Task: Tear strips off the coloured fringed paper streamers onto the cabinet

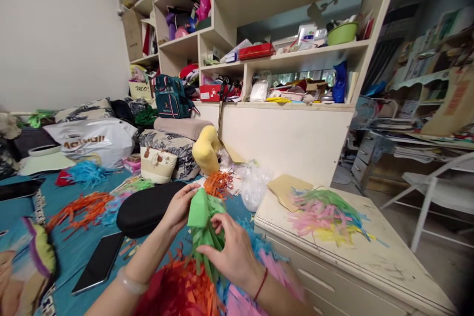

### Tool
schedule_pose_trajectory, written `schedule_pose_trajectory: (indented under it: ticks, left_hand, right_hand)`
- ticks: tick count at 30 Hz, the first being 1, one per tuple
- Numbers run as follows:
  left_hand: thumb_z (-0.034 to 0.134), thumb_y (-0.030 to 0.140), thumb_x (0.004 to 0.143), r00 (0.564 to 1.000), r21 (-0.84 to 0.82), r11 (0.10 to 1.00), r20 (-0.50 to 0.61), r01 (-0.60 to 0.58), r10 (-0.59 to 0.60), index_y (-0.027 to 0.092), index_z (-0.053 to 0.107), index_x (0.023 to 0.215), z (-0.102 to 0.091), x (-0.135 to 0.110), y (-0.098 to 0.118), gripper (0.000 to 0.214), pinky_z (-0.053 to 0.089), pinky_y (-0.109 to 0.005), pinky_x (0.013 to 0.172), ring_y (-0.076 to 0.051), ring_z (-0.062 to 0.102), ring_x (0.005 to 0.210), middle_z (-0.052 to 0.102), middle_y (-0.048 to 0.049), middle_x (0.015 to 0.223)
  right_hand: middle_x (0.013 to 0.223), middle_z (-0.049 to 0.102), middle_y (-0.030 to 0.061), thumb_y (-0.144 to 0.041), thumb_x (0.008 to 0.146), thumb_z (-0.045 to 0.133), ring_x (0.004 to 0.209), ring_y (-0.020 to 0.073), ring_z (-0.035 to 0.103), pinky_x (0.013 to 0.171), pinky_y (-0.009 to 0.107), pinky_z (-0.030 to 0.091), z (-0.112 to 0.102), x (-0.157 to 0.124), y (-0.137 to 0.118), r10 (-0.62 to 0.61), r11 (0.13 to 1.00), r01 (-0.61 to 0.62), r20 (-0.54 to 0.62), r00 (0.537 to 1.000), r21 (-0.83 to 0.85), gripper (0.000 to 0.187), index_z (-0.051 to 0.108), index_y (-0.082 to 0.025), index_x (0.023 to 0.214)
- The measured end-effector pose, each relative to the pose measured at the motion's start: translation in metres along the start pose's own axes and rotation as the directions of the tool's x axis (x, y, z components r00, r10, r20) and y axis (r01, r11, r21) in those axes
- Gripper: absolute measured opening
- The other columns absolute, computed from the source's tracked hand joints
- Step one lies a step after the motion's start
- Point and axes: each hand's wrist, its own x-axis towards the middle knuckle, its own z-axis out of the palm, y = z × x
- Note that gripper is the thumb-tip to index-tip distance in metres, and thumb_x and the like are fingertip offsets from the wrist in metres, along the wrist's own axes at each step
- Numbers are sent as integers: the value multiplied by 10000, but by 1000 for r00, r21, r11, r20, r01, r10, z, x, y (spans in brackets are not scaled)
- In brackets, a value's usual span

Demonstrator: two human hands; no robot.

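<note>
A green paper tassel (199, 210) with a solid folded top and hanging strips is in front of me. My left hand (180, 209), wearing a pale bangle, pinches its top edge from the left. At the tassel's right side, my right hand (237, 249) rests against the strips, thumb and index finger apart, other fingers curled; a red cord circles that wrist. Below both hands lies a heap of red and orange paper strips (181, 286). Pink paper strips (242, 301) and blue strips stick out under the right forearm.
A black oval case (148, 207) and a phone (99, 261) lie on the teal bedspread (68, 256), near orange fringe (83, 210). A cream cabinet (388, 237) at right bears multicoloured fringe (329, 215). A clear plastic bag (254, 185) and yellow cushion (206, 150) are behind.
</note>
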Motion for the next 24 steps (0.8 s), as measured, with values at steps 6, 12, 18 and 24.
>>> schedule_pose_trajectory:
  ticks: [6,12,18,24]
  left_hand:
    - [729,509,672,990,31,996,112,-85,81,191,594,953,15,-24,-5,446,483,-244,601,-141,600,601,636,11,697]
    - [820,257,621,959,203,957,236,-209,159,165,648,767,16,-51,-12,243,436,-255,804,-190,572,824,628,-17,795]
    - [772,281,674,943,268,931,286,-248,169,163,637,710,17,-55,-1,182,427,-244,698,-187,536,735,587,-10,722]
    - [756,286,687,929,279,914,308,-293,204,160,677,693,23,-65,3,148,436,-253,724,-204,554,774,605,-41,767]
  right_hand:
    - [833,574,12,-126,711,559,764,175,585,710,304,466,14,27,21,125,936,-79,-112,986,343,221,506,-206,910]
    - [879,633,6,-215,673,678,865,164,650,776,277,522,5,32,33,138,814,-150,65,988,560,254,517,-203,869]
    - [852,707,36,-336,687,744,823,176,669,805,318,528,-21,26,34,146,771,-253,225,963,584,238,678,-168,841]
    - [805,699,33,-403,684,752,739,154,639,736,284,516,-36,25,23,178,772,-282,231,956,570,252,686,-161,712]
